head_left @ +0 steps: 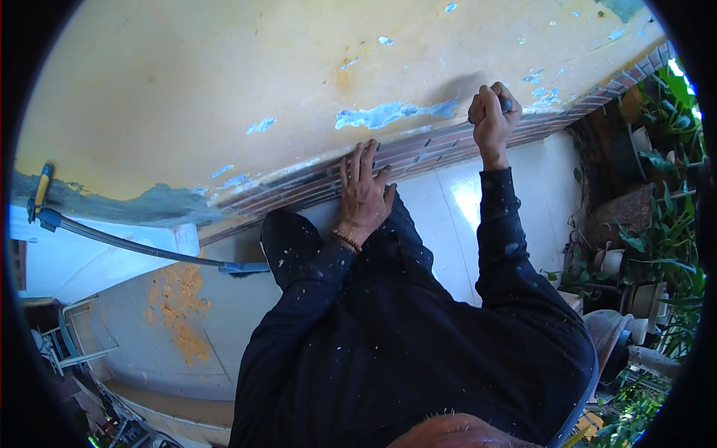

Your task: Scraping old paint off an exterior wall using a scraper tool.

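My right hand (493, 116) is closed in a fist around a dark, rounded tool handle (507, 105) up against the yellow wall (224, 67). The working end of that tool is hidden, so I cannot tell its kind. Left of the fist, a long patch of peeled paint (396, 114) shows pale blue-grey. My left hand (364, 196) holds nothing. Its fingers are stretched out and spread, with the tips at the brick-patterned band (418, 151) along the wall's foot. Pale specks dot my dark sleeves.
A long-handled tool (127, 237) with a yellow grip leans at the left, its flat blue-grey head on the tiled floor (231, 336). Orange-yellow flakes (179, 306) lie scattered nearby. A metal-framed chair (71, 347) stands at far left. Potted plants (657, 246) line the right side.
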### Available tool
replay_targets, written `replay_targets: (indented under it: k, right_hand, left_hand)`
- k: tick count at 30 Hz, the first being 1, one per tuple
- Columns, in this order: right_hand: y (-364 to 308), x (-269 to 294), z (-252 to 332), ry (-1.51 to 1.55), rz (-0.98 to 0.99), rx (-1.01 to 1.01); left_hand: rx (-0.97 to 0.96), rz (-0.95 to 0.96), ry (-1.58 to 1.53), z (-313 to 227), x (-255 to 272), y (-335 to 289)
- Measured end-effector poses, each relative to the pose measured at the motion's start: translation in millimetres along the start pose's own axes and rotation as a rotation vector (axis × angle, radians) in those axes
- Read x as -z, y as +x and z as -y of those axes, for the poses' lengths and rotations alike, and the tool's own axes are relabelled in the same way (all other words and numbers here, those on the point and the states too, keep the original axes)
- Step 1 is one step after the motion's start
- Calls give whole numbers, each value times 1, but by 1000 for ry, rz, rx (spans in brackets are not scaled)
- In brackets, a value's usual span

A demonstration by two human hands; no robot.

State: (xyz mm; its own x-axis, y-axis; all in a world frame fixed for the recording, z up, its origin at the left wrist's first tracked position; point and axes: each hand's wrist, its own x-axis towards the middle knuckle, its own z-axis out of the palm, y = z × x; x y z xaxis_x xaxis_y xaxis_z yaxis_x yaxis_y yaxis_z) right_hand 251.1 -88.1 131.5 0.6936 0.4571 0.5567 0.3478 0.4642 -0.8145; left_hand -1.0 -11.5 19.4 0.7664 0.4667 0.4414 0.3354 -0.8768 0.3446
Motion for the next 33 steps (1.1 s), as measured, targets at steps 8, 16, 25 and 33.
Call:
replay_targets:
  k: [8,16,25,33]
  right_hand:
    - [-12,3,-19,15,-21,103]
    - [-39,7,-17,123,24,56]
    - [-27,17,-3,44,-1,64]
    - [-10,0,-21,36,25,57]
  left_hand:
    - [237,483,-1385,-64,142,71]
    - [-282,433,-1232,-153,265,84]
    - [-420,435,-949,-200,252,80]
    - [218,525,-540,-66,119,26]
